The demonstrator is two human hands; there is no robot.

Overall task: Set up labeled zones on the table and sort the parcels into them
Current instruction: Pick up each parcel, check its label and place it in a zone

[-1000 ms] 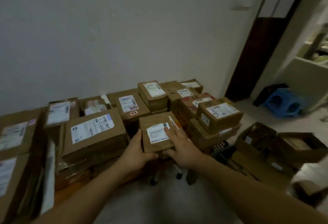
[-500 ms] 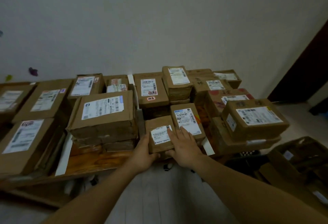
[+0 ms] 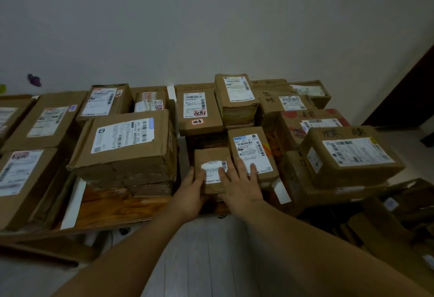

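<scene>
- Far left on the tabletop: flat boxes, labels up.
- Beside them, a white strip on the bare wood, long axis running away from the near edge.
- Just right of it, a big box atop a stack, label up, long axis left to right.
- Between that stack and a slim parcel, at the tabletop's near edge: the small parcel. Label up but blurred, top nearly square with no clear long axis, right side touching the slim parcel. Cannot tell whether set down or carried.
- Gripped at its near left corner by the left hand, thumb over the top by the label, fingers hidden.
- Pressed from above by the right hand, spread wide and flat: thumb on the small parcel's label, straight fingers reaching onto the slim parcel's near end.
- Slim parcel: label up, long axis pointing away from the person, far end leaning slightly left.
- Further right, a second strip, then a bulky box on a flatter one, handwriting and label on top.
- Far right, lower than the tabletop: dim cartons.
</scene>
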